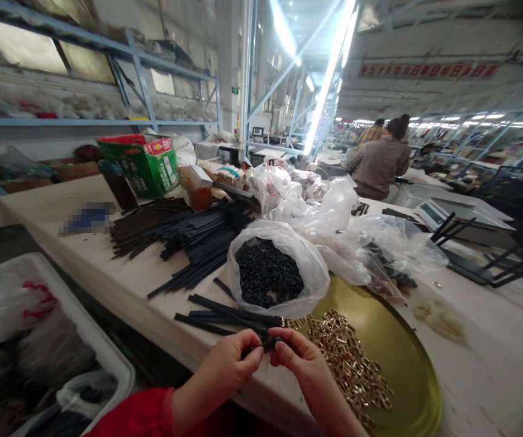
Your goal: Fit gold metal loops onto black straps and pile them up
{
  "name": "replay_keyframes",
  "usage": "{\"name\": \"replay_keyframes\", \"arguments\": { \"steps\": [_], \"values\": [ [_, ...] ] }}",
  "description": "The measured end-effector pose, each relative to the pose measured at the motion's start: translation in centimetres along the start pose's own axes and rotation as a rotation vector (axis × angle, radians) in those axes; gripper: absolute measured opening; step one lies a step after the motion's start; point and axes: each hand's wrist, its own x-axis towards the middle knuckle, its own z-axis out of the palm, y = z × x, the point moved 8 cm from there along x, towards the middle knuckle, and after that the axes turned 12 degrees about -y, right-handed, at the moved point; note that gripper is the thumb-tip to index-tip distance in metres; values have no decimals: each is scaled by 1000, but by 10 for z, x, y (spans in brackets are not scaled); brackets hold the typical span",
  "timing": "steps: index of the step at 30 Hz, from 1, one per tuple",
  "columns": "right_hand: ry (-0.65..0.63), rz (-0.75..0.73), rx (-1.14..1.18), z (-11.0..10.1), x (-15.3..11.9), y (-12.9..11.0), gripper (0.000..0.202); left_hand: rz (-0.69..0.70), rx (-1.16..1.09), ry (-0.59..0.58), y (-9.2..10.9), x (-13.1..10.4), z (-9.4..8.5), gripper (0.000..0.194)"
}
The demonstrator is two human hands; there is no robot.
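Observation:
My left hand (236, 358) and my right hand (298, 353) meet at the table's front edge, both pinching one dark strip (268, 345) between thumb and fingers. Just beyond them, several black strips (225, 312) lie loose. Behind those stands an open white plastic bag (309, 267) full of small black pieces (268, 273). To the right of my right hand, a round gold tray (414, 370) carries a heap of small gold metal buckles (347, 352). Larger bundles of black strips (207, 233) lie further back on the left.
A green and red box (152, 170) and clear plastic bags (329, 212) stand on the table (480, 340). A white bin (120, 358) is at the lower left. Shelves (84, 122) line the left wall. A person (380, 164) sits further back, facing away.

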Motion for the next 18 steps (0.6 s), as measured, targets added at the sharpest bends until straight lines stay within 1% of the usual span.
{"name": "replay_keyframes", "arguments": {
  "steps": [4, 6, 8, 11, 13, 15, 17, 18],
  "values": [
    [-96, -5, 61, 15, -26, 15, 35, 36, 138, -91, 18, -28, 18, 21],
    [-117, -25, 108, 23, -38, 22, 33, 65, 179, -97, 27, -43, 25, 20],
    [-81, -77, 155, 27, -50, 26, 31, 82, 155, -99, 34, -57, 33, 19],
    [-15, -146, 193, 32, -64, 28, 27, 129, 55, -141, 40, -72, 45, 20],
    [-8, -187, 157, 38, -71, 25, 26, 147, -17, -127, 38, -77, 47, 19],
    [-15, -238, 80, 46, -78, 20, 28, 143, -89, -74, 32, -78, 45, 14],
    [-17, -265, 48, 51, -83, 17, 35, 121, -137, -44, 22, -79, 42, 13],
    [-17, -261, 68, 53, -85, 18, 39, 106, -144, -39, 18, -79, 41, 14]
  ]
}}
